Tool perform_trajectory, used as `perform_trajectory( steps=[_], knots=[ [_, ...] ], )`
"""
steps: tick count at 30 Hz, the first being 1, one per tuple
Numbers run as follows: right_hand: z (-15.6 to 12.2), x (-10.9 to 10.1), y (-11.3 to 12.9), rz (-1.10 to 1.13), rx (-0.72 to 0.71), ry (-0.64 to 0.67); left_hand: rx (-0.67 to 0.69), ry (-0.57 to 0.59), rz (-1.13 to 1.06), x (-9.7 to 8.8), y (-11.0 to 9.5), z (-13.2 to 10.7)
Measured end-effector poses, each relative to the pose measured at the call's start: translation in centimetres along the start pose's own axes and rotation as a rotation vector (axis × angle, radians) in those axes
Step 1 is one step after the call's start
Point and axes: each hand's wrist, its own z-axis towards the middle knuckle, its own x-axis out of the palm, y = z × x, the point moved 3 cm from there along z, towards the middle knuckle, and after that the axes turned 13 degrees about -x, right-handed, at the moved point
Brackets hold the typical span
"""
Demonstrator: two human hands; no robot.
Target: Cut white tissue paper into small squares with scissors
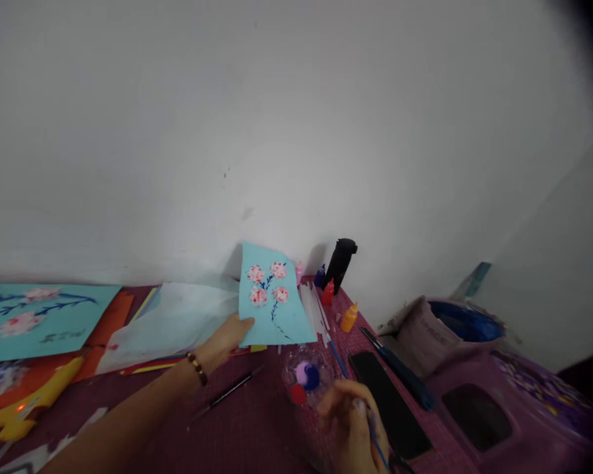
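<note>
My left hand (pixel 226 341) grips the lower left edge of a light blue sheet (pixel 273 299) painted with pink blossoms on dark blue branches; the sheet stands tilted up against the white wall. A beaded bracelet (pixel 197 368) sits on that wrist. My right hand (pixel 352 422), low in the view, is closed around a thin blue-handled brush (pixel 377 445). Just beyond its fingers lies a clear paint palette (pixel 306 378) holding purple, dark blue and red paint.
Small paint bottles, red (pixel 328 293), orange (pixel 348 318) and blue (pixel 319 276), stand by a black flask (pixel 339 263). A black phone (pixel 389 403), a loose black brush (pixel 226 394), white strips, a second flower painting (pixel 34 319), coloured papers and a purple plastic tub (pixel 514 408) surround the maroon mat.
</note>
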Motion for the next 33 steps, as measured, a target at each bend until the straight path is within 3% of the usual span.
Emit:
perform_trajectory(
  steps=[5, 12, 19, 25, 29, 33],
  knots=[
    [0.1, -0.1, -0.8, 0.04, 0.047, 0.002, -0.111, 0.004, -0.033, 0.9, 1.5, 1.4],
    [0.6, -0.9, -2.1, -0.137, 0.097, 0.057, -0.198, -0.018, -0.071, 1.0, 2.4, 2.4],
    [0.4, -1.3, -3.3, -0.127, 0.117, 0.22, -0.08, -0.092, -0.067, 0.5, 2.6, 1.3],
    [0.4, -0.9, -3.1, -0.134, 0.151, 0.21, 0.033, -0.21, 0.127, -0.4, 2.7, 0.6],
    [0.2, 0.0, -1.9, -0.091, 0.14, 0.135, 0.128, -0.393, 0.384, -2.4, 0.9, -0.2],
    [-0.6, -0.1, -0.5, 0.059, 0.131, 0.007, 0.351, -0.562, 0.692, -3.6, -4.1, -0.4]
  ],
)
